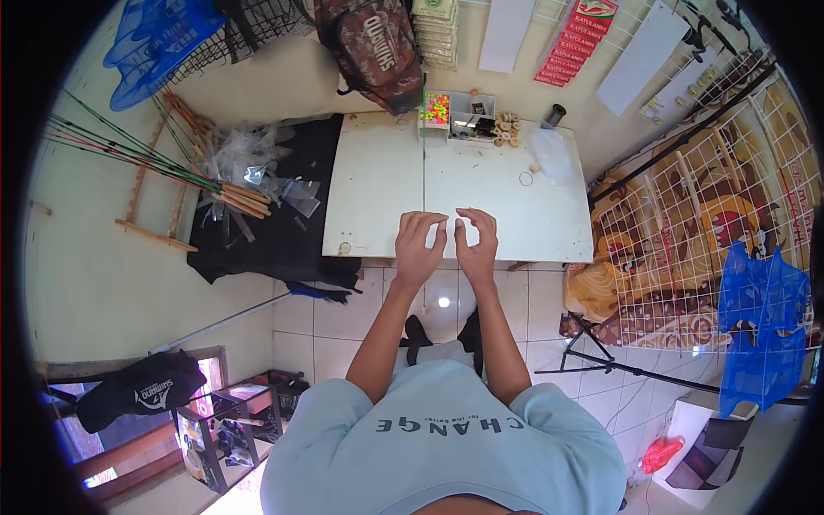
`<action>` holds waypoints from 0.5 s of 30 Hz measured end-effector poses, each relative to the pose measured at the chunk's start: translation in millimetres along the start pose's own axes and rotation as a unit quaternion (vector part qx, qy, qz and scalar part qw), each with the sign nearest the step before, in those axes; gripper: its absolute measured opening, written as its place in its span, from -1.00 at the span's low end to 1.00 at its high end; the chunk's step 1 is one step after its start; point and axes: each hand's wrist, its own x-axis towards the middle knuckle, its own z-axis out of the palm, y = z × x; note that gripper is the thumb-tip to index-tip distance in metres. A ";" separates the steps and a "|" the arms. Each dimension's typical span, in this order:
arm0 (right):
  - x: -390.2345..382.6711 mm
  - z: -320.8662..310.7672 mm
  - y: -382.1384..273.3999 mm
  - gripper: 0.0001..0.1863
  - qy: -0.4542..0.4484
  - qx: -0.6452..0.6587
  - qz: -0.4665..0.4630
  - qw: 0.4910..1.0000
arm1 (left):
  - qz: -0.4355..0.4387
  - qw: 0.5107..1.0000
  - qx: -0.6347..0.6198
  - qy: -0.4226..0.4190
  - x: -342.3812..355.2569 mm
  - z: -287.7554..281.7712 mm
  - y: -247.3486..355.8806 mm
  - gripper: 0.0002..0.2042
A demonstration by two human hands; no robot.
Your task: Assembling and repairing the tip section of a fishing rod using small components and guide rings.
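Above the front part of a white table (378, 193), my two hands face each other, a small gap apart. My left hand (419, 247) is closed in a pinch, with thumb and index fingertips close together. My right hand (477, 247) has its fingers curled and its thumb near the index fingertip. Anything between the fingertips is too small to make out. A thin green line or rod (424, 172) runs down across the table and passes behind my left hand; its lower end hangs past the table's front edge.
At the back stand a box of bright beads (437, 109), a grey divided tray (474, 105), several wooden rings (506, 129) and a clear plastic bag (552, 154). Left, rods with wooden handles (245, 199) lie beside plastic packets (249, 154) on black cloth (219, 249). A backpack (367, 51) hangs above.
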 end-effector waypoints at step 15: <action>47.6 31.6 -61.4 -0.78 0.056 -0.010 -0.079 0.995 | -0.064 0.994 -0.049 0.070 53.8 -36.3 -16.8 -0.82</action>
